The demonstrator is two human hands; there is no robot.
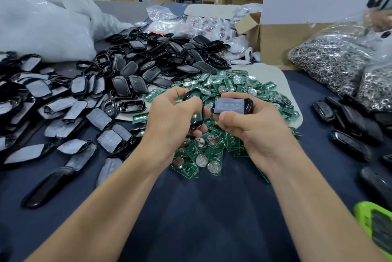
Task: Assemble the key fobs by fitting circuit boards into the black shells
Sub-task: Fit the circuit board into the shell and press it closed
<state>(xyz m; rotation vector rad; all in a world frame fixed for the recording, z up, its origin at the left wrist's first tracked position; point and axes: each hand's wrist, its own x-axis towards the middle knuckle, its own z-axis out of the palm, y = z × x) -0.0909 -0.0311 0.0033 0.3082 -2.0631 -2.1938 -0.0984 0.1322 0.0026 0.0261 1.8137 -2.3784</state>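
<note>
Black shells with grey pads (63, 113): heap at far left on the dark table (201, 208). The pads are seated and no boards are visible in them.
Empty shells (161, 56): large pile left of centre, toward the back. Loose frames and backs.
Left hand (169, 119): fingers curled round an open black frame (201, 100), held on edge above the boards.
Circuit boards (214, 155): green pile at centre, under and between both hands. Many carry coin cells. The stock is large and lies loose.
Right hand (252, 128): thumb and fingers grip a shell half (230, 104) with its grey button pad facing up. It is just beside the frame; contact cannot be told.
Board in held parts: none shows; cannot tell whether one is hidden.
Closed fobs (347, 117): black cluster near the right edge. They look assembled.
Key rings (331, 62): bagged at right rear, beside a cardboard box (297, 34).
Progress (judgement): partway, nearer the start. A small batch looks done at right, and far more shells and boards wait. The held pair is not yet joined, and board fitting for this unit appears outstanding.
</note>
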